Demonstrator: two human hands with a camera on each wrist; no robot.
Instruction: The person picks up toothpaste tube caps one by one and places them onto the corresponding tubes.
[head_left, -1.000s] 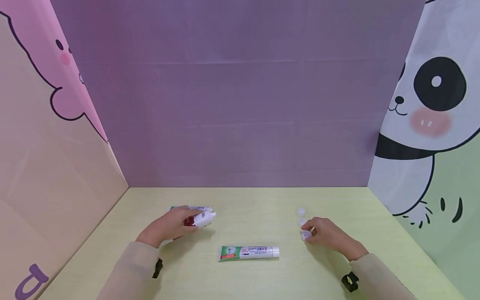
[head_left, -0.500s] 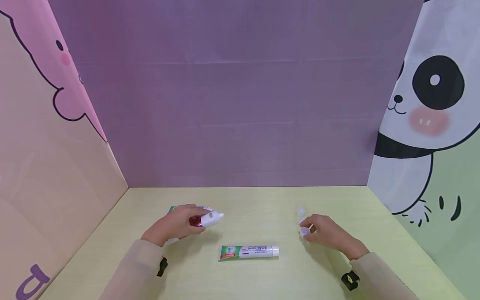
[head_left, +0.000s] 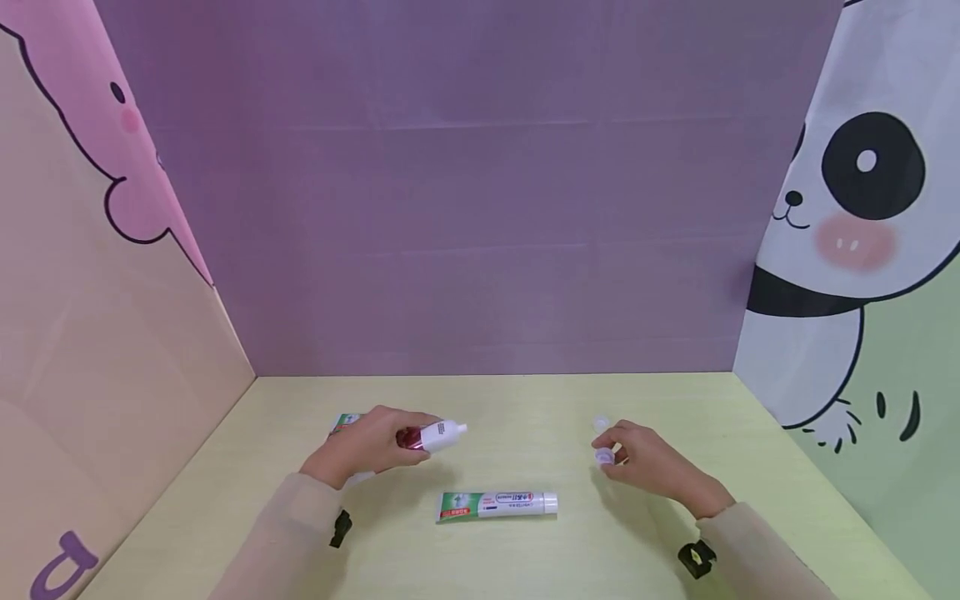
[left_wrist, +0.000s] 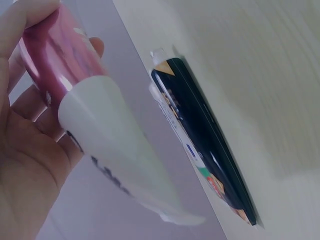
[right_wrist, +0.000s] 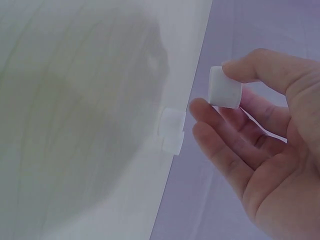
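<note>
An uncapped red-and-white tube (head_left: 438, 436) is gripped above the table (head_left: 510, 562) by the left hand (head_left: 367, 446); a white cap (right_wrist: 225, 89) is pinched by the right hand (head_left: 651, 467), near two other caps (right_wrist: 172, 120).

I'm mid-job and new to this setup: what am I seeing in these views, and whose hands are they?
There's no machine: these are a person's bare hands. The wide picture comes from a camera on the head; the two closer ones come from cameras on each wrist. The left hand grips a red-and-white tube with a bare nozzle. The right hand pinches a white cap. On the table lie a green-and-white tube between the hands, a dark tube beside another green-labelled tube, and two more caps.
</note>
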